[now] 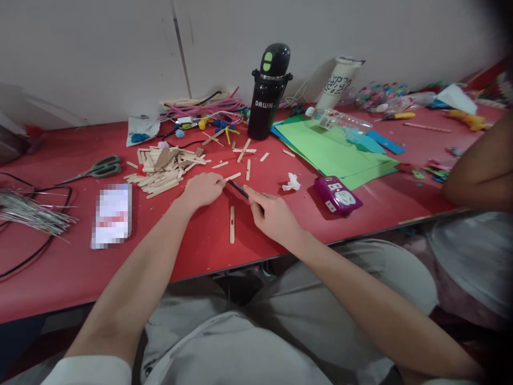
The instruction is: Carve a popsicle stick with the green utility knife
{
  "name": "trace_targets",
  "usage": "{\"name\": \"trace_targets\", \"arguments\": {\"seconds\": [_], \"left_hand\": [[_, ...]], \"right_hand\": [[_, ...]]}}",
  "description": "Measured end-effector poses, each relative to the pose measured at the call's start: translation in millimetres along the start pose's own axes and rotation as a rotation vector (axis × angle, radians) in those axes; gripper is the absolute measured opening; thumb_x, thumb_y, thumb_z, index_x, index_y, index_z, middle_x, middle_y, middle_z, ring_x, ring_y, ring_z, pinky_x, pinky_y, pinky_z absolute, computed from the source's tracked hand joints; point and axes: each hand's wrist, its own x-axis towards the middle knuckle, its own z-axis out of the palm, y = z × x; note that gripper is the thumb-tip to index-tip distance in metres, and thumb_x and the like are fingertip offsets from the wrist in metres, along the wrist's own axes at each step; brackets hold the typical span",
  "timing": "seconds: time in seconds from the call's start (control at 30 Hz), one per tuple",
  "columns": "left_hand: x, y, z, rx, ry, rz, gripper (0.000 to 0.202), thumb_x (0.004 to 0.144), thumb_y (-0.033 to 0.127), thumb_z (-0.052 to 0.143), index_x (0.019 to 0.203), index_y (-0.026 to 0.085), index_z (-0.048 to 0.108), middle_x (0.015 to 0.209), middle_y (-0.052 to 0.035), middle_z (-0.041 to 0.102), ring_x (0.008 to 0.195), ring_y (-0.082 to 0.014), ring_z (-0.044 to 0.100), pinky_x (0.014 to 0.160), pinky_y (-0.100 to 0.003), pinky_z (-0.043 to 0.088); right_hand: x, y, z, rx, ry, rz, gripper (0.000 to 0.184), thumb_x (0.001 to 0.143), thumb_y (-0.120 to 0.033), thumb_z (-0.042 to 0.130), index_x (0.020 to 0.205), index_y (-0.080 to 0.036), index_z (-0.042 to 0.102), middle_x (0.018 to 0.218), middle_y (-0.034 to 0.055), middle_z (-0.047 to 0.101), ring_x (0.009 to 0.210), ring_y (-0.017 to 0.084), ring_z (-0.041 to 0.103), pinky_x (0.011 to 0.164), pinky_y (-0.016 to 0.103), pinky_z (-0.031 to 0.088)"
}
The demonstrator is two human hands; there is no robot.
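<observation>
Above the red table, my left hand (pixel 205 190) is closed on a short wooden craft stick (pixel 233 176) at its fingertips. In a pen-like grip, my right hand (pixel 274 214) has a slim black tool (pixel 238 188), its tip at the stick; whether it is a pen or a craft knife I cannot make out. Between my forearms lies a craft stick with a small slot (pixel 232 232). Another slotted stick (pixel 248 170) and crossed sticks (pixel 243 151) lie beyond my hands. Left of them is a heap of craft sticks (pixel 162 179).
Green-handled scissors (pixel 105 167) and a blurred-out flat object (pixel 112 216) lie left. A black bottle (pixel 264 101) stands at the back. Green paper sheets (pixel 320 144), crumpled tissue (pixel 292 182) and a purple power adapter (pixel 337 195) lie right, near another person's arm (pixel 481 166).
</observation>
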Motion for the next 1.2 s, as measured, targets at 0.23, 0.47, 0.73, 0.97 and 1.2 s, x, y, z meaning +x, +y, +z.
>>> {"name": "trace_targets", "arguments": {"seconds": [0.23, 0.47, 0.73, 0.97, 1.2], "left_hand": [[-0.1, 0.5, 0.1, -0.008, 0.002, 0.001, 0.045, 0.098, 0.044, 0.036, 0.099, 0.025, 0.076, 0.116, -0.0089, 0.076, 0.108, -0.0292, 0.067, 0.088, -0.037, 0.050], [-0.6, 1.7, -1.6, -0.011, -0.008, 0.002, 0.043, 0.097, 0.044, 0.037, 0.101, 0.025, 0.076, 0.119, -0.0084, 0.075, 0.110, -0.0292, 0.067, 0.088, -0.037, 0.049], [-0.1, 1.1, 0.0, -0.010, 0.001, -0.001, 0.043, 0.097, 0.044, 0.037, 0.099, 0.026, 0.076, 0.117, -0.0075, 0.076, 0.109, -0.0291, 0.067, 0.088, -0.038, 0.050], [-1.5, 2.9, -1.5, -0.012, -0.004, -0.003, 0.042, 0.097, 0.043, 0.038, 0.099, 0.026, 0.076, 0.120, -0.0076, 0.076, 0.110, -0.0305, 0.067, 0.087, -0.039, 0.049], [-1.7, 2.8, -1.7, -0.004, -0.005, -0.002, 0.041, 0.097, 0.042, 0.039, 0.099, 0.026, 0.076, 0.117, -0.0067, 0.076, 0.109, -0.0285, 0.067, 0.087, -0.036, 0.050]], "right_hand": [[1.0, 2.4, 2.4, 0.029, 0.029, -0.001, 0.053, 0.095, -0.017, 0.040, 0.145, -0.012, 0.057, 0.094, 0.0128, 0.072, 0.082, 0.022, 0.067, 0.074, 0.032, 0.050], [1.3, 1.3, 1.9, 0.013, 0.024, 0.013, 0.053, 0.096, -0.018, 0.040, 0.146, -0.013, 0.056, 0.093, 0.0125, 0.072, 0.082, 0.023, 0.067, 0.073, 0.033, 0.049], [1.4, 2.7, 2.2, 0.014, 0.018, 0.008, 0.052, 0.096, -0.018, 0.041, 0.146, -0.014, 0.057, 0.094, 0.0121, 0.072, 0.083, 0.022, 0.067, 0.073, 0.032, 0.050], [0.8, 0.5, 0.7, -0.027, 0.006, -0.011, 0.053, 0.096, -0.017, 0.040, 0.146, -0.013, 0.057, 0.087, 0.0108, 0.070, 0.075, 0.021, 0.063, 0.069, 0.031, 0.047], [1.4, -1.6, 0.0, -0.085, -0.027, -0.009, 0.055, 0.095, -0.016, 0.040, 0.147, -0.014, 0.055, 0.088, 0.0104, 0.069, 0.075, 0.021, 0.063, 0.067, 0.029, 0.046]]}}
